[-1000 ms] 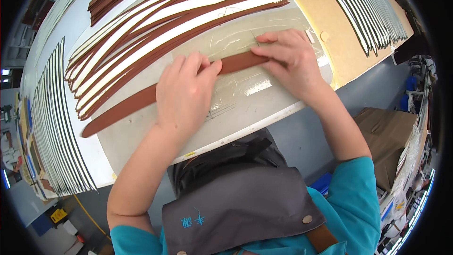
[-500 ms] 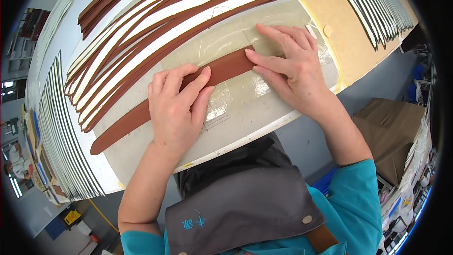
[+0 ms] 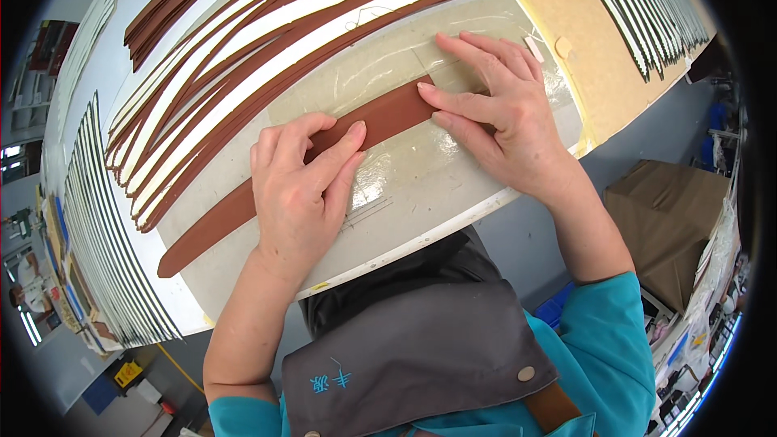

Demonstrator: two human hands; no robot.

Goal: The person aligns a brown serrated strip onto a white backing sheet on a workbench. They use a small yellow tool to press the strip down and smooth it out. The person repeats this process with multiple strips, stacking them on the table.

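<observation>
A long reddish-brown strip (image 3: pixel 392 115), leather-like, lies across a clear-covered board in front of me. Its rounded left end points toward the near left, and its right end is cut square. My left hand (image 3: pixel 301 178) is closed over the strip's middle, with fingertips at the far side and on its face and the thumb near the close edge; part of the strip is hidden beneath it. At the square end, my right hand (image 3: pixel 502 109) has a fingertip and thumb on the strip, while its other fingers stretch out over the board.
Beyond the board lies a pile of brown and white strips (image 3: pixel 316 40). Dark-edged narrow strips stand in rows at the left (image 3: pixel 105 235) and far right (image 3: pixel 639 12). The table's near edge (image 3: pixel 421 241) runs close to my apron (image 3: pixel 421 348). A brown-covered box (image 3: pixel 668 218) stands at right.
The view has shifted slightly. Both hands stay on the strip in nearly the same places, with only small finger movements.
</observation>
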